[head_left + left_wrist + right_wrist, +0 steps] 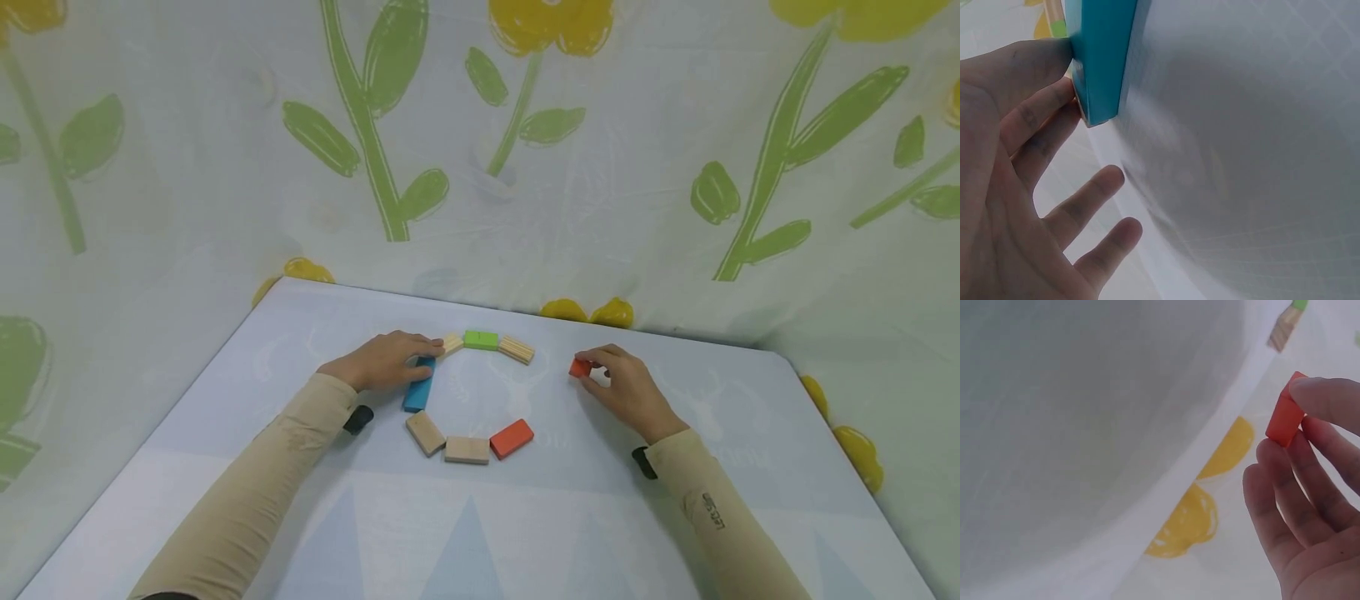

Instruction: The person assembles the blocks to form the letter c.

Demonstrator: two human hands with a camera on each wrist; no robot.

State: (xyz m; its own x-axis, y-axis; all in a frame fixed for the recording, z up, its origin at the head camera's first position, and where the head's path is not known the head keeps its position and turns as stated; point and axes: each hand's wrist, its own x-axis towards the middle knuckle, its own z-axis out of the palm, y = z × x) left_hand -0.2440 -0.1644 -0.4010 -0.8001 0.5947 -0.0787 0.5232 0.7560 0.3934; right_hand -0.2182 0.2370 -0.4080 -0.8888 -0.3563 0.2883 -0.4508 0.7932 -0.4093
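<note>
A ring of flat wooden blocks lies on the table, open on its right side. My left hand point(390, 360) is at the ring's left, thumb and fingertips on the blue block point(419, 387); in the left wrist view the thumb touches one face of the blue block point(1105, 59), with two fingers by its end and the others extended. Beside those fingertips is a plain block point(452, 345), partly hidden. To the right, my right hand point(626, 387) pinches a small red block point(579, 367) between thumb and fingers, as the right wrist view shows of the red block point(1286, 419) too.
A green block point(481, 339) and a striped wooden block point(517, 350) form the ring's far side. Along the near side lie two tan blocks, one slanted point(425, 433), and a red-orange block point(512, 438). Behind the table point(600, 517) hangs a flower-printed cloth point(615, 183).
</note>
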